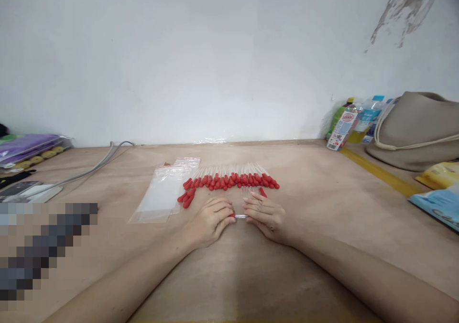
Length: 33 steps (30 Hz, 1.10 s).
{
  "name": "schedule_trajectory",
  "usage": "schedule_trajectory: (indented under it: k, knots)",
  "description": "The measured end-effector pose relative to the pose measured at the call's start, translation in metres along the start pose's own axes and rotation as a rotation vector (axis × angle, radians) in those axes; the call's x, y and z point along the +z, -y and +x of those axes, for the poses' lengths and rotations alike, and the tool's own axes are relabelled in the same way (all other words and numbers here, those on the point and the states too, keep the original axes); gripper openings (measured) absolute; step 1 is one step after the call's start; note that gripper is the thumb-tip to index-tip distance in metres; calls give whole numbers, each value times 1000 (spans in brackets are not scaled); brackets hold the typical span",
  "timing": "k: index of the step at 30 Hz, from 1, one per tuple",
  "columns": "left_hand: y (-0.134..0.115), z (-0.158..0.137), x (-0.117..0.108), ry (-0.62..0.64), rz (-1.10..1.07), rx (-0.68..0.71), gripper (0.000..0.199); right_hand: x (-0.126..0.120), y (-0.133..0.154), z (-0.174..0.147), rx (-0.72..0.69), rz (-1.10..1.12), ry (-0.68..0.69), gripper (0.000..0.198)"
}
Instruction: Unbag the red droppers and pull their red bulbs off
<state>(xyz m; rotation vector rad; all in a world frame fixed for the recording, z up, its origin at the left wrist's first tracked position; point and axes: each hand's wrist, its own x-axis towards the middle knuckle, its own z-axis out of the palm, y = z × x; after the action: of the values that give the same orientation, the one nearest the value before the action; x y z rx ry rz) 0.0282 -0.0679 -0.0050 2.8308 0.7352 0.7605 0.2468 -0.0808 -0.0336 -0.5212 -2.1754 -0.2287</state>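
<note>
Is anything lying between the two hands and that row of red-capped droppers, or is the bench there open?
Nothing visible blocks it. The left hand and right hand share one dropper just short of the row of red-capped droppers; only bare bench lies between. The clear bags sit off to the left.

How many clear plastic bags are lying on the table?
2 clear plastic zip bags that I can make out: the larger bag lies left of the red-capped droppers, and a second bag overlaps it behind. More may be stacked underneath.
</note>
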Motion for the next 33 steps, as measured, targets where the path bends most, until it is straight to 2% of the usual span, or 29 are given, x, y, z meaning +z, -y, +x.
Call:
schedule_trajectory:
  k: [6,10,12,15,17,19,24,27,30,33]
  knots:
    - [2,-5,-4,-81,-10,4,15,-8,0,-1,11,2,-4,25]
    - [11,-11,-17,-253,36,-132,16,-19,-7,-3,226,-111,-50,19]
    - [19,-12,-26,-336,66,-211,17,-21,-9,-2,319,-204,-24,18]
    - [35,-13,-42,-383,161,-383,24,-19,-7,3,407,-236,33,24]
    - [48,-13,-56,-338,231,-528,27,-16,-3,9,459,-196,43,27]
    - [61,-12,-71,-231,243,-679,28,-13,0,17,486,-178,47,24]
    - [77,-7,-98,-45,190,-963,31,-2,3,35,354,-325,68,17]
    - [77,-7,-103,63,108,-1045,35,8,2,38,275,-431,125,20]
    - [78,-9,-103,149,51,-1057,39,16,2,35,246,-484,154,20]
    - [84,-10,-98,142,105,-1015,39,20,3,32,259,-483,176,20]
